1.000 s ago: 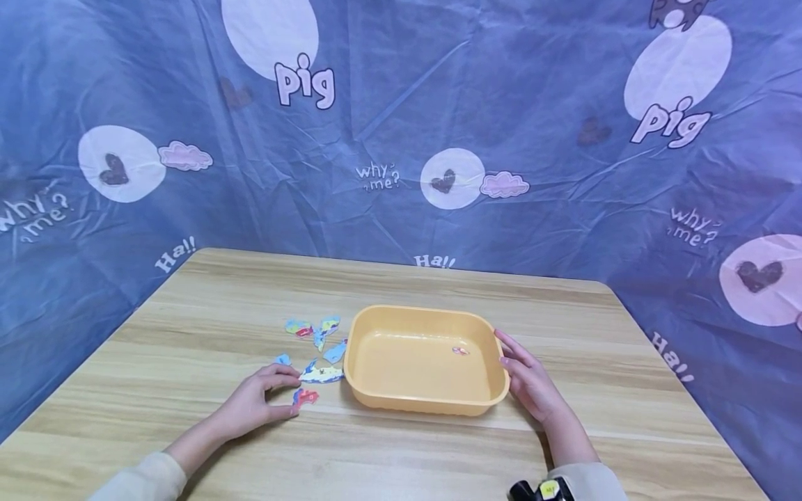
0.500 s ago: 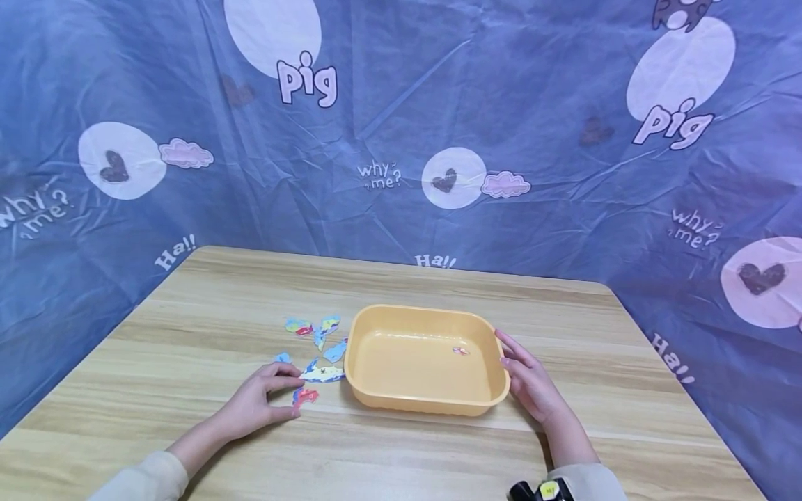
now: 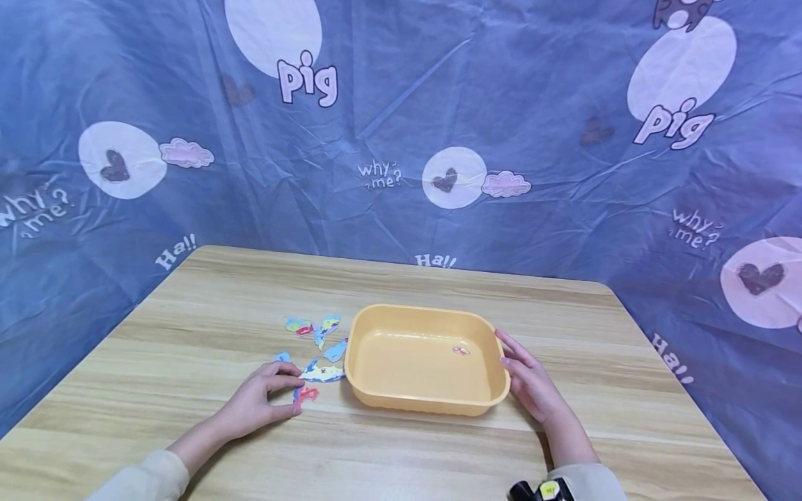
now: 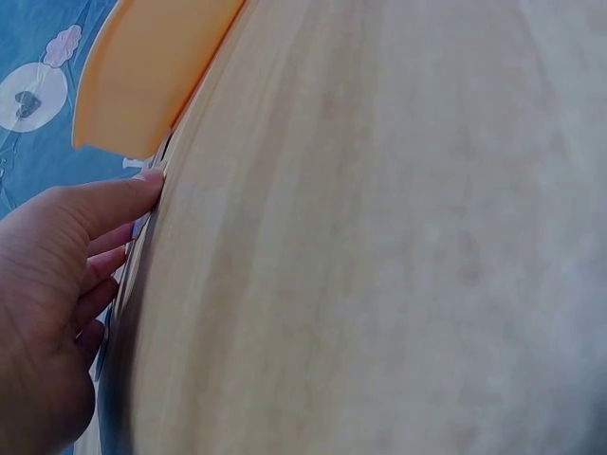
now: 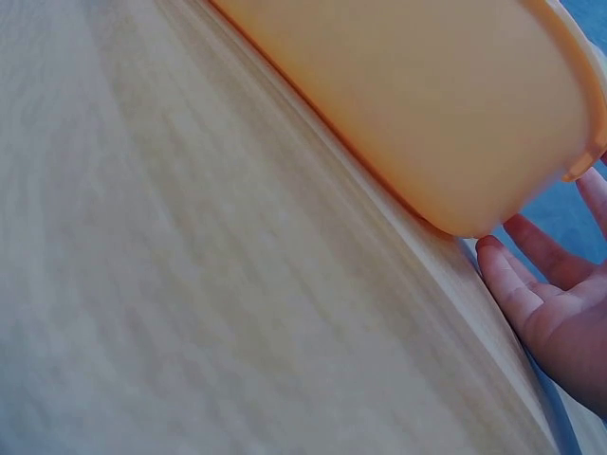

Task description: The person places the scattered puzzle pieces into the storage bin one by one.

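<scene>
A yellow-orange plastic basin [image 3: 426, 362] sits on the table. My right hand [image 3: 532, 390] touches its right end, fingers near the rim; in the right wrist view the thumb [image 5: 498, 261] lies by its lower corner. Left of the basin lie several flat, irregular, brightly printed pieces. My left hand [image 3: 253, 403] rests beside them, thumb and fingers apart. Its fingertips [image 3: 296, 382] are at the left end of a cream-and-blue piece [image 3: 322, 373]; a red-and-blue piece [image 3: 307, 395] lies just right of the gap. In the left wrist view the thumb [image 4: 133, 194] meets the tabletop; the pieces are mostly hidden.
Behind the left hand are a blue piece [image 3: 284, 358], a green-and-red piece [image 3: 299, 325] and a blue-yellow piece [image 3: 326, 330]. Another blue piece [image 3: 336, 351] lies close to the basin's left wall. Inside the basin is a small pinkish patch [image 3: 461, 351]. A blue printed cloth [image 3: 376, 139] hangs behind the wooden table [image 3: 401, 452].
</scene>
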A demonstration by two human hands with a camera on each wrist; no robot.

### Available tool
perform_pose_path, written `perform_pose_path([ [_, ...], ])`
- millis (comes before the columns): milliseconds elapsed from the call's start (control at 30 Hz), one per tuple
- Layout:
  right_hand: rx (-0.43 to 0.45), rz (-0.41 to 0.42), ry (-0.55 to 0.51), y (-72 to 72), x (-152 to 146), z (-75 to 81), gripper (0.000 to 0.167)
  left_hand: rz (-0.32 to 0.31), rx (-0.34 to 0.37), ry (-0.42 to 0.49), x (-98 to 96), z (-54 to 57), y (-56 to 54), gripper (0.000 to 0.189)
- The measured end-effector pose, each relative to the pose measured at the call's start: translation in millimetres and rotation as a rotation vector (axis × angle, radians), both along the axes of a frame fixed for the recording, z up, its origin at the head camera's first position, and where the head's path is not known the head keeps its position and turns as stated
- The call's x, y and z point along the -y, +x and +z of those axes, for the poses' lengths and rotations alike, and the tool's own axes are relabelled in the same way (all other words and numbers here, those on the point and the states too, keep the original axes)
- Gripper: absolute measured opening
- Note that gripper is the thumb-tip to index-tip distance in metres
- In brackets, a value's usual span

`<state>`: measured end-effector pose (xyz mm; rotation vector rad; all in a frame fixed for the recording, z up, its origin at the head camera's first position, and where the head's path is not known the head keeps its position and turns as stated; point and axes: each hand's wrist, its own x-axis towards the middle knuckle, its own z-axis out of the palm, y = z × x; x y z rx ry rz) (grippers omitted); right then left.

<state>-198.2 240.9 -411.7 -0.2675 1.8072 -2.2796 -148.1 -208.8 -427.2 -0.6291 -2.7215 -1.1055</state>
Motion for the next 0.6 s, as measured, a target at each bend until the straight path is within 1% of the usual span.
perform_pose_path([
  [333,0.011,-0.007,-0.006,0.3,0.6,-0.2,0.052,0.009,-0.062,-0.029,-0.9,-1.8,0.4,0.037],
  [600,0.026,-0.012,-0.010,0.2,0.9,0.3,0.053,0.028,-0.062,0.007,-3.5,-0.9,0.7,0.034],
])
